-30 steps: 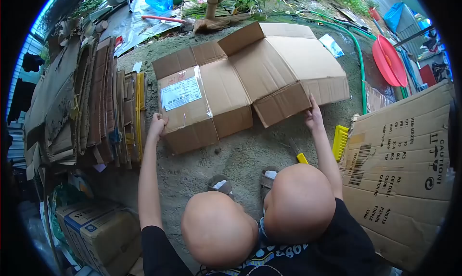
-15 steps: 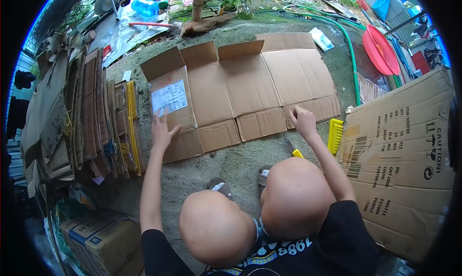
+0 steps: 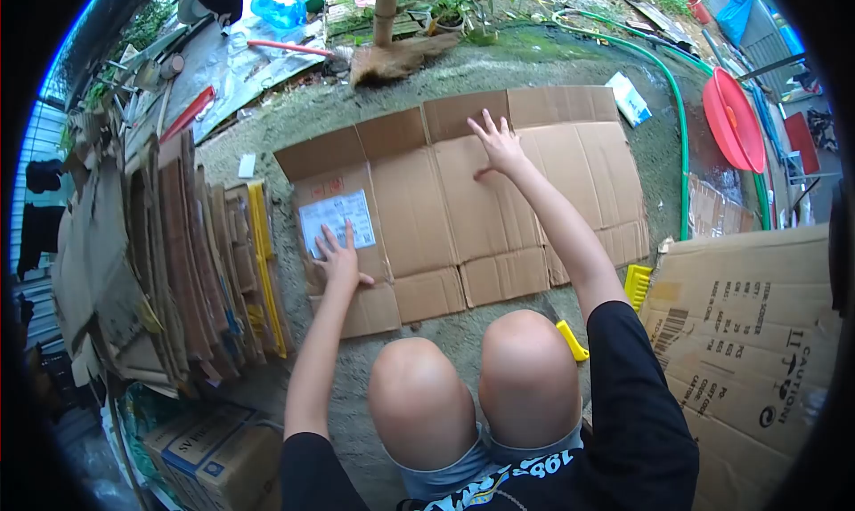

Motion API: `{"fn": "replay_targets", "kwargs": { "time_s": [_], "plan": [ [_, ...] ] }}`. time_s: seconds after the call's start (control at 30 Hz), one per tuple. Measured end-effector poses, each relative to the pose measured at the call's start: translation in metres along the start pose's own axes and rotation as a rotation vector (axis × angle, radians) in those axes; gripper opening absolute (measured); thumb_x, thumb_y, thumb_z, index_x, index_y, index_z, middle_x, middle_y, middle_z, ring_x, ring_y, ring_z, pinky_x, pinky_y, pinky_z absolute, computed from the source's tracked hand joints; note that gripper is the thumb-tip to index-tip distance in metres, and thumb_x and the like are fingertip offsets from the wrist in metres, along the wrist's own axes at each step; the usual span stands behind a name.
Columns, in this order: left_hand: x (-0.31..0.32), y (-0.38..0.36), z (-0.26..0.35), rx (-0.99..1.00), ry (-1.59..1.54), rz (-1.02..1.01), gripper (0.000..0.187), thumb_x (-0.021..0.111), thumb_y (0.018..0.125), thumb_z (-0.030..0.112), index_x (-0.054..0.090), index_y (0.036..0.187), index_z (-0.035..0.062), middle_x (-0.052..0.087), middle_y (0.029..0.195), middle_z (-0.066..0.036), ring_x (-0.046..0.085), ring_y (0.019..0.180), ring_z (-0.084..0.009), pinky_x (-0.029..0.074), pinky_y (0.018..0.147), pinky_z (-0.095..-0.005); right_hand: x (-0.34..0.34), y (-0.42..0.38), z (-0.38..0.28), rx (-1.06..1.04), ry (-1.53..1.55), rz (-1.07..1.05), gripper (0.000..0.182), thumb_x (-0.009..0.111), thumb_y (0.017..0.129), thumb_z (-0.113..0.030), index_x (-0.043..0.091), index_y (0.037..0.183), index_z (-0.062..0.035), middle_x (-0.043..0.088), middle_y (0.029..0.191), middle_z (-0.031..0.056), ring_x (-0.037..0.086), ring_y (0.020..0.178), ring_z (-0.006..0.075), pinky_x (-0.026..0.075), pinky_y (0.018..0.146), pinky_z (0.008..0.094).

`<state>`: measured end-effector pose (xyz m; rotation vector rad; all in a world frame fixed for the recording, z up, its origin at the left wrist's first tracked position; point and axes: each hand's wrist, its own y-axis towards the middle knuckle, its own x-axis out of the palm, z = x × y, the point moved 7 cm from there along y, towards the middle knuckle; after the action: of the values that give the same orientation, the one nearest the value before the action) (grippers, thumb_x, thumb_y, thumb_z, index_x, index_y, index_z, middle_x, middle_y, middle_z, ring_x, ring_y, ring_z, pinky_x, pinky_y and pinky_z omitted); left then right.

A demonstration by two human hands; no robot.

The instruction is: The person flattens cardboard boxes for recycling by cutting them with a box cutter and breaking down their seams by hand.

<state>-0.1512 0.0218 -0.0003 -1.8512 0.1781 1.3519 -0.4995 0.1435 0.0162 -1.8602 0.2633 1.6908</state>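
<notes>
On the left, a stack of flat cardboard [image 3: 169,253] is leaning up close by the left end of the flattened cardboard box [image 3: 410,208]. A yellow strip [image 3: 267,262] is running along the side of the stack. The box is lying on the rough ground in front of the person, and its long way is going from left to right, with its left end sitting a bit closer to the knees. The left hand [image 3: 338,260] is resting on that left end, with its fingers spreading wide over the low part of the white label [image 3: 361,210]. It is being the nearer hand to the left end. The right hand [image 3: 499,144] is reaching farther out, past the middle fold, and its fingers are spreading wide by the far flaps. It looks like it is touching there, but how hard it is pushing, I cannot tell. Neither hand is gripping anything. Near the right knee, a knife with a yellow handle [image 3: 574,342] is lying just beside the box's near edge. Farther right, a yellow brush [image 3: 637,286] is sitting by a big printed carton [image 3: 748,333]. A green hose [image 3: 682,155] is curving past the right end, and a red basin [image 3: 730,119] is standing beyond it.
</notes>
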Motion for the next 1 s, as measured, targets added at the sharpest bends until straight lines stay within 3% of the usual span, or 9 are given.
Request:
{"fn": "replay_targets", "kwargs": {
  "time_s": [0.13,0.27,0.37,0.43,0.57,0.63,0.8,0.9,1.0],
  "plan": [
    [0.000,0.009,0.010,-0.060,0.026,-0.158,0.145,0.088,0.035,0.035,-0.012,0.138,0.0159,-0.009,0.135,-0.038,0.010,0.124,-0.0555,0.033,0.088,-0.0645,0.010,0.017,-0.004,0.035,-0.032,-0.299,0.129,0.082,0.039,-0.051,0.003,0.139,-0.0317,0.003,0.146,0.0103,0.018,0.127,0.0451,0.040,0.085,0.0610],
    [0.010,0.020,0.013,-0.141,0.104,-0.182,0.147,0.089,0.034,0.029,-0.015,0.137,0.0102,-0.009,0.133,-0.041,0.010,0.122,-0.0575,0.035,0.088,-0.0610,0.026,0.027,-0.005,0.028,-0.088,-0.374,0.136,0.082,0.034,-0.053,-0.001,0.139,-0.0263,0.004,0.144,0.0176,0.022,0.122,0.0524,0.038,0.091,0.0558],
    [0.011,0.021,0.015,-0.152,0.132,-0.164,0.149,0.089,0.033,0.027,-0.017,0.136,0.0081,-0.009,0.132,-0.042,0.012,0.122,-0.0576,0.037,0.088,-0.0595,0.028,0.029,-0.006,-0.012,-0.068,-0.333,0.139,0.082,0.034,-0.053,-0.004,0.140,-0.0231,0.004,0.143,0.0223,0.022,0.121,0.0547,0.036,0.093,0.0541],
    [0.007,0.022,0.012,-0.148,0.137,-0.146,0.149,0.089,0.033,0.026,-0.016,0.136,0.0073,-0.008,0.132,-0.042,0.013,0.122,-0.0575,0.037,0.088,-0.0586,0.030,0.031,-0.004,0.066,0.013,-0.361,0.134,0.085,0.037,-0.042,-0.002,0.139,-0.0305,-0.005,0.145,0.0117,0.011,0.126,0.0501,0.043,0.082,0.0622],
    [0.002,0.019,0.018,-0.133,0.140,-0.180,0.145,0.089,0.036,0.026,-0.014,0.137,0.0069,-0.006,0.133,-0.042,0.014,0.121,-0.0578,0.038,0.087,-0.0578,0.038,0.032,-0.004,0.051,0.008,-0.331,0.135,0.085,0.037,-0.039,-0.002,0.139,-0.0300,-0.007,0.145,0.0135,0.010,0.126,0.0503,0.042,0.081,0.0639],
    [0.001,0.019,0.014,-0.150,0.140,-0.196,0.142,0.088,0.038,0.025,-0.012,0.137,0.0064,-0.004,0.133,-0.041,0.014,0.121,-0.0581,0.038,0.087,-0.0581,0.030,0.029,-0.009,0.034,-0.067,-0.345,0.141,0.084,0.032,-0.047,-0.005,0.139,-0.0217,0.002,0.142,0.0261,0.018,0.121,0.0564,0.036,0.091,0.0572],
    [0.000,0.020,0.014,-0.140,0.149,-0.192,0.139,0.088,0.041,0.024,-0.011,0.137,0.0054,-0.001,0.133,-0.042,0.016,0.121,-0.0582,0.039,0.085,-0.0588,0.033,0.036,-0.009,-0.008,-0.114,-0.297,0.139,0.084,0.034,-0.045,-0.004,0.139,-0.0223,0.007,0.140,0.0277,0.022,0.120,0.0551,0.037,0.094,0.0509],
    [0.001,0.019,0.015,-0.154,0.149,-0.175,0.141,0.088,0.039,0.026,-0.012,0.137,0.0075,-0.001,0.134,-0.041,0.016,0.121,-0.0572,0.039,0.085,-0.0589,0.032,0.034,-0.004,-0.030,-0.117,-0.203,0.137,0.084,0.035,-0.045,-0.002,0.139,-0.0221,0.011,0.141,0.0253,0.028,0.119,0.0530,0.036,0.095,0.0502],
    [-0.005,0.010,0.014,-0.099,0.094,-0.092,0.144,0.089,0.032,0.027,-0.006,0.139,0.0134,0.003,0.136,-0.037,0.019,0.122,-0.0547,0.040,0.084,-0.0581,0.023,0.004,-0.004,-0.092,0.061,0.035,0.109,0.083,0.045,-0.032,0.024,0.135,-0.0117,0.025,0.137,0.0222,0.038,0.116,0.0429,0.039,0.094,0.0431]
  ]
}}
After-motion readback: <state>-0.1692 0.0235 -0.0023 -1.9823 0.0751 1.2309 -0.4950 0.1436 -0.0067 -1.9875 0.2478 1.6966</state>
